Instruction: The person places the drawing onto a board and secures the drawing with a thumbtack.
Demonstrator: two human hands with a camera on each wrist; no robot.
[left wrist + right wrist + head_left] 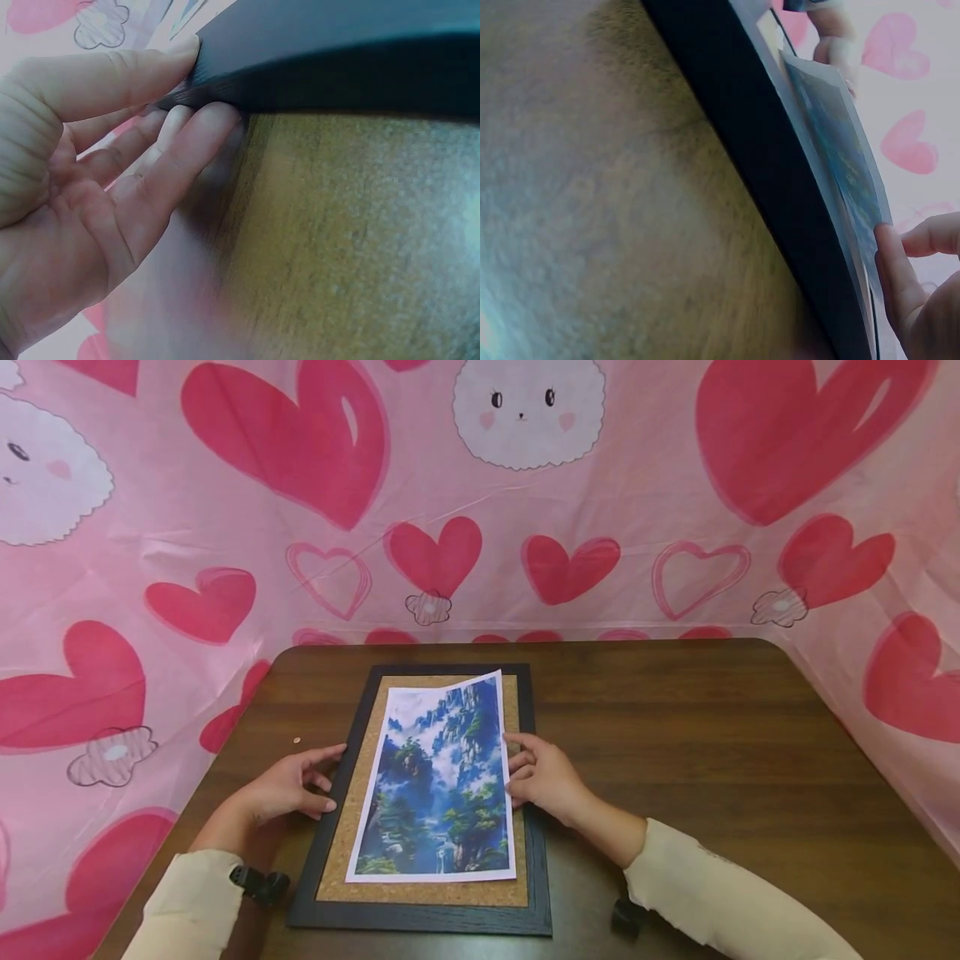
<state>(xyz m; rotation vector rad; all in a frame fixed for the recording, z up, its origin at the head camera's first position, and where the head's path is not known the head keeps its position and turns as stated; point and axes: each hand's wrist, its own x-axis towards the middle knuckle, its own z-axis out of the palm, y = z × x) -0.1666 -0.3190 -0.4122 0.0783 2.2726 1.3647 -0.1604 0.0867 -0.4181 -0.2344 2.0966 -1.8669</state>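
A cork board with a black frame (420, 917) lies on the table, and a printed landscape picture (438, 785) with a white border rests over its cork. The picture sits slightly askew, its right edge lifted off the cork. My left hand (288, 785) grips the frame's left side; in the left wrist view the thumb (135, 79) is on top and fingertips touch the frame's lower edge. With thumb and fingers, my right hand (547, 777) pinches the picture's right edge. The right wrist view shows the fingers (900, 285) at that raised edge.
The brown wooden table (675, 718) extends to the right of the board. A tiny pale round piece (297, 740) lies left of the frame. Pink cloth (517, 510) with hearts hangs behind and at both sides.
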